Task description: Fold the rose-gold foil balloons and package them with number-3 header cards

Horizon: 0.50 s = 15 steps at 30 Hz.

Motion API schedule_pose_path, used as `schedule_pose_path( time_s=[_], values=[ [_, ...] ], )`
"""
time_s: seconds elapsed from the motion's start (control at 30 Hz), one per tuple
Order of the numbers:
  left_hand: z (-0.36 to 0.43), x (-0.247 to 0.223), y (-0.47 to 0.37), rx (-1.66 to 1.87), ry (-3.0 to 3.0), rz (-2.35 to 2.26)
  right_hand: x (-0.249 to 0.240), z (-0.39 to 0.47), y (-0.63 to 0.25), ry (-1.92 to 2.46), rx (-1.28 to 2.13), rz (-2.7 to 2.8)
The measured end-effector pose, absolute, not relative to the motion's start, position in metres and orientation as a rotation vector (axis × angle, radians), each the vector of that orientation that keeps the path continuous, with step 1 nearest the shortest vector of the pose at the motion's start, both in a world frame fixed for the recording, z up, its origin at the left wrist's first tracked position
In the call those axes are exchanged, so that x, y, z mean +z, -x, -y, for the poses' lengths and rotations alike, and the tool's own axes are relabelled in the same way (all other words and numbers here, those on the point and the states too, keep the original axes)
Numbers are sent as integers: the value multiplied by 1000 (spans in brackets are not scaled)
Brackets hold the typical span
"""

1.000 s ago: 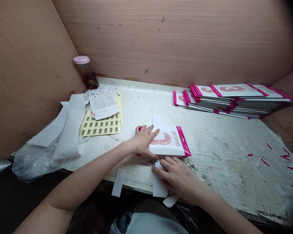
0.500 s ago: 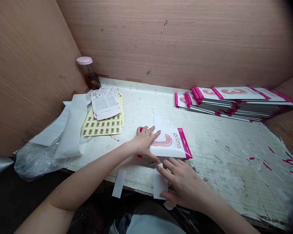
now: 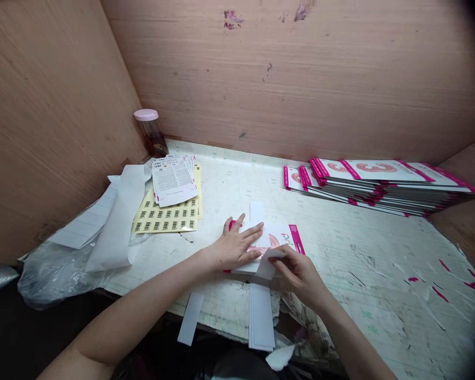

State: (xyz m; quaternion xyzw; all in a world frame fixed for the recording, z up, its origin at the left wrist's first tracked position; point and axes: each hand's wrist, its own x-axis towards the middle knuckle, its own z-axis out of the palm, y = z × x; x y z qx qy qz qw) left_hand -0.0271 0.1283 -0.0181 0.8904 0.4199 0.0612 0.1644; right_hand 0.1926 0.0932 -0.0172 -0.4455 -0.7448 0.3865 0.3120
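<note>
A flat white and pink packet (image 3: pixel 277 230) printed "prima" lies near the table's front edge. My left hand (image 3: pixel 235 248) presses flat on its left part, fingers spread. My right hand (image 3: pixel 298 270) pinches the near end of a white paper strip (image 3: pixel 265 267), which is folded up over the packet's near edge. Another white strip end (image 3: pixel 256 212) sticks out beyond the packet's far edge. Several more strips (image 3: pixel 261 319) lie stacked below the packet, overhanging the table edge. Part of the packet's print is hidden by my hands and the strip.
At the back right is a pile of similar packets (image 3: pixel 374 168). Printed cards (image 3: pixel 174 182) rest on barcode sticker sheets (image 3: pixel 164 224) at left, before a pink-lidded bottle (image 3: pixel 150 132). White papers (image 3: pixel 114 221), a plastic bag (image 3: pixel 43 279) and a single strip (image 3: pixel 190 318) are at left.
My right hand has moved up from the stacked strips and now holds a strip end, raised over the packet's near edge. My left hand stays on the packet. The view has tilted slightly up.
</note>
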Motion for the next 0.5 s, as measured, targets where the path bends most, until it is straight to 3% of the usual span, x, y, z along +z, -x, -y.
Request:
schedule_pose_path(
  time_s=[0.5],
  values=[
    [-133,-26,28,549,-2351,-1056,-34,-125,-176,1345,872,1879]
  ],
)
